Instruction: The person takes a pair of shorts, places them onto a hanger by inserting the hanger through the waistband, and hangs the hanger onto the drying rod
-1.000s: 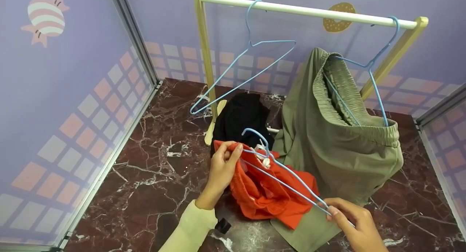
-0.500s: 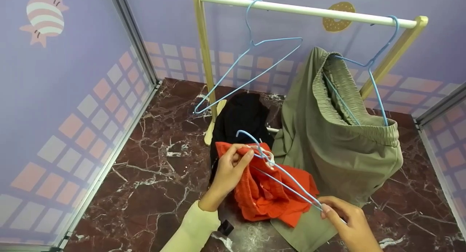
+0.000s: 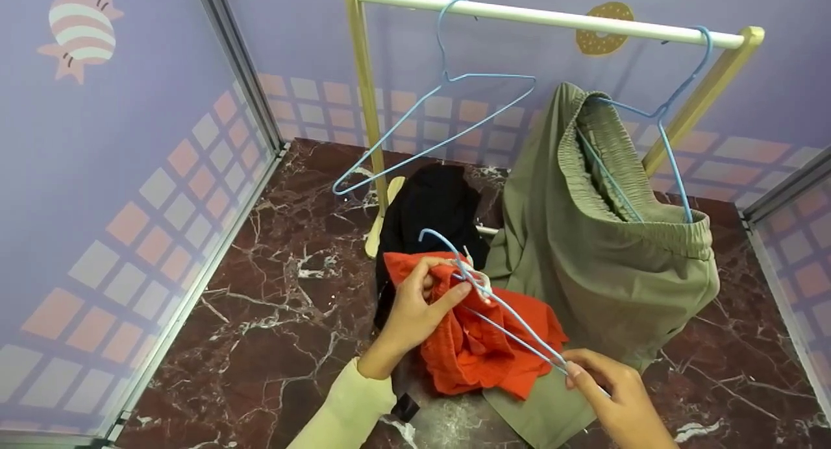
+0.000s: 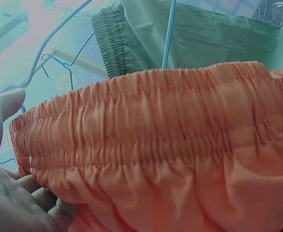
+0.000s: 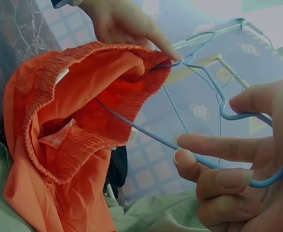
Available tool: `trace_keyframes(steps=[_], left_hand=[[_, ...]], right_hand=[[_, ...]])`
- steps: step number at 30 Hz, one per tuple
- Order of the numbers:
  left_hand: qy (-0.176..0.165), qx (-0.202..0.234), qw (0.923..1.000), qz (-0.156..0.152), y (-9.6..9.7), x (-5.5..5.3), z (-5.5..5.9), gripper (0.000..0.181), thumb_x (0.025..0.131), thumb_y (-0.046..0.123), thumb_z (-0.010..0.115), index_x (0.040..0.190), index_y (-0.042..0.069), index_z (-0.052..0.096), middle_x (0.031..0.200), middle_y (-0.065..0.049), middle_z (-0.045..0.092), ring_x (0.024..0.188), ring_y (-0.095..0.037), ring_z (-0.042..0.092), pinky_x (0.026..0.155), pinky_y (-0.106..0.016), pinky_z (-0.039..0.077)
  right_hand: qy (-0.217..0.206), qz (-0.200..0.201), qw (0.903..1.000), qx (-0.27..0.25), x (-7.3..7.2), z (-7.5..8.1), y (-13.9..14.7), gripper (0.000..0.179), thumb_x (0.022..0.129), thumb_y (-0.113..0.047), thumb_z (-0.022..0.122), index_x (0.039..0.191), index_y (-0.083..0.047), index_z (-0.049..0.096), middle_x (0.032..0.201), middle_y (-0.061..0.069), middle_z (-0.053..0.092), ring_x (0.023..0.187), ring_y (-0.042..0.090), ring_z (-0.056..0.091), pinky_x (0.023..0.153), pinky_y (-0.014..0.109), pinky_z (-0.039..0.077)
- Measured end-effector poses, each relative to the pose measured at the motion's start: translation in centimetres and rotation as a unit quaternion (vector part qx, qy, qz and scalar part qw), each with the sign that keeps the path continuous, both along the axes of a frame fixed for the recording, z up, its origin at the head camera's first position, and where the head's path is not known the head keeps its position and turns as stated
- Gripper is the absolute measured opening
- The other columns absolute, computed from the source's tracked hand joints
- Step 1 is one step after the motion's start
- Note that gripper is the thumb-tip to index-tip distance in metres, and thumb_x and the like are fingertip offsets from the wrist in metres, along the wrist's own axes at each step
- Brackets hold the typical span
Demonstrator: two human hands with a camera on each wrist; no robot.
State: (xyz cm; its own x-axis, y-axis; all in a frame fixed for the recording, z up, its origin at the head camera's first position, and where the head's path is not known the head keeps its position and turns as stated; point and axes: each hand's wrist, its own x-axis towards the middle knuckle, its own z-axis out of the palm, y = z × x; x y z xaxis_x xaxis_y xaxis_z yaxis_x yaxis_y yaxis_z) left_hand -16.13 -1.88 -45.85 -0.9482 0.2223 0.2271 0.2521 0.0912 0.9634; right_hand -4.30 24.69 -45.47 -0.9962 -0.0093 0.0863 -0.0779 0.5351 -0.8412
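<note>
In the head view my left hand [image 3: 415, 309] pinches the gathered waistband of a pair of orange-red shorts [image 3: 454, 374] near its white drawstring [image 3: 483, 285]. A light-blue wire hanger [image 3: 527, 327] runs into the waist opening, with its left end inside the shorts and its hook above the cloth. My right hand [image 3: 613, 390] grips the hanger's right end, outside the shorts. The right wrist view shows the lower wire [image 5: 151, 136] entering the open waist, fingers curled round the other end. In the left wrist view the elastic waistband [image 4: 146, 111] fills the middle; the fingers lie behind its edge.
Behind stands a rack with a white rail [image 3: 539, 14]. From it hang a bare blue hanger [image 3: 415, 156] and, at right, olive trousers [image 3: 584, 267] on another hanger. Black cloth [image 3: 428, 209] lies behind the shorts. Patterned walls enclose the marble floor [image 3: 260, 345].
My left hand has shifted right along the waistband, towards the hanger's neck. My right hand and the held hanger have moved slightly left. The bare hanger on the rail sways a little.
</note>
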Motion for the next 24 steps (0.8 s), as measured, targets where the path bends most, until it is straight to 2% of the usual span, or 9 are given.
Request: trace_keyframes(steps=[4,10,11,18,20,24], left_hand=[[0.007,-0.013,0.9999,0.008,0.5,-0.5,-1.7,0.029,0.087,0.016,0.071,0.11,0.009,0.055,0.081,0.001,0.055,0.065,-0.007,0.044,0.061,-0.019,0.036],[0.038,-0.025,0.9987,0.024,0.8,-0.6,-2.1,0.026,0.088,0.028,0.071,0.1,0.016,0.053,0.071,0.003,0.044,0.061,-0.007,0.04,0.059,-0.019,0.033],[0.04,-0.025,0.9984,0.029,0.8,-0.5,-2.0,0.026,0.088,0.029,0.071,0.1,0.016,0.053,0.071,0.003,0.044,0.061,-0.007,0.04,0.059,-0.019,0.033],[0.013,-0.005,0.9993,0.036,0.7,1.0,1.4,0.025,0.085,0.016,0.074,0.094,0.005,0.052,0.071,0.0,0.045,0.061,-0.005,0.038,0.059,-0.018,0.031],[0.013,0.003,0.9993,0.036,0.6,1.0,1.3,0.026,0.085,0.015,0.074,0.093,0.005,0.052,0.069,-0.002,0.044,0.06,-0.004,0.038,0.059,-0.018,0.031],[0.013,0.018,0.9989,0.04,0.5,0.9,1.2,0.025,0.085,0.015,0.074,0.089,0.005,0.051,0.068,-0.008,0.043,0.058,-0.003,0.037,0.058,-0.018,0.031]], right_hand=[[0.011,0.018,0.9997,0.007,-0.1,-0.2,-0.3,0.016,0.095,-0.005,0.057,0.097,-0.014,0.07,0.072,-0.007,0.061,0.057,0.005,0.052,0.054,0.022,0.044],[0.006,0.028,0.9995,0.016,-0.2,-0.4,-0.7,0.019,0.097,-0.009,0.056,0.095,-0.023,0.069,0.072,-0.009,0.06,0.059,0.006,0.053,0.055,0.022,0.044],[0.007,0.029,0.9994,0.016,-0.2,-0.5,-0.7,0.02,0.097,-0.009,0.056,0.094,-0.025,0.068,0.072,-0.01,0.059,0.059,0.006,0.053,0.055,0.022,0.043],[0.05,0.068,0.9962,0.024,-0.2,-1.1,-0.6,0.022,0.096,-0.005,0.056,0.096,-0.023,0.068,0.074,-0.009,0.06,0.061,0.005,0.054,0.054,0.022,0.044],[0.056,0.082,0.9947,0.026,-0.2,-1.2,-0.4,0.022,0.096,-0.005,0.055,0.098,-0.023,0.068,0.075,-0.008,0.06,0.062,0.005,0.054,0.054,0.022,0.044],[0.083,0.083,0.9926,0.031,-0.2,-1.3,-0.2,0.022,0.092,-0.002,0.06,0.101,-0.021,0.068,0.076,-0.01,0.062,0.061,0.002,0.054,0.053,0.02,0.044]])
